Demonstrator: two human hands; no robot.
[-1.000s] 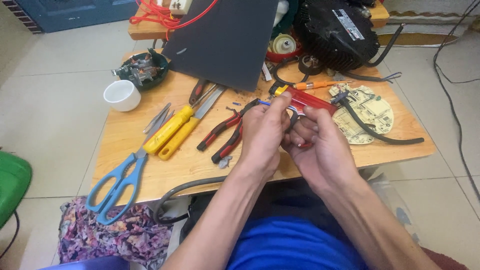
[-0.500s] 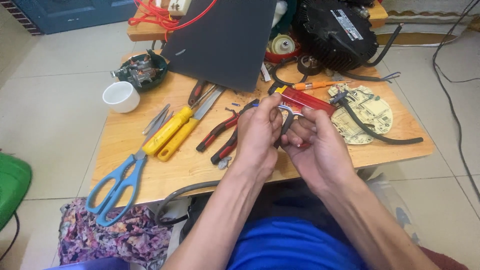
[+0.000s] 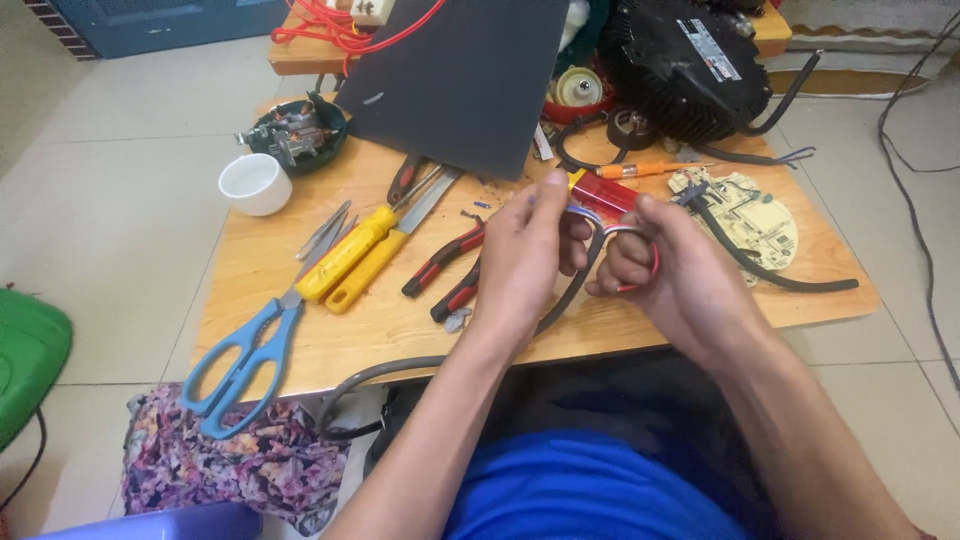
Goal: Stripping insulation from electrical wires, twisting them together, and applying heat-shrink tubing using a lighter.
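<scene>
Both hands work a grey sheathed cable (image 3: 560, 300) held just above the front of the wooden worktop (image 3: 300, 340): left hand (image 3: 520, 255) is pinched closed on the sheath, and right hand (image 3: 670, 270) is curled tight around the thin red and pale inner wires (image 3: 640, 262) fanning from its end. Seemingly mid wire-preparation, separating or twisting strands, which calls for fine fingertip control. Nearby lie red-handled pliers (image 3: 445, 262), yellow-handled screwdrivers (image 3: 345, 258), blue plastic scissors (image 3: 240, 360), a white ceramic cup (image 3: 255, 183), and a round pale circuit board (image 3: 750, 215).

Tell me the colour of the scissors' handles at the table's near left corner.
Blue. The scissors show clearly in the head view, lying at the wooden table's edge.
</scene>
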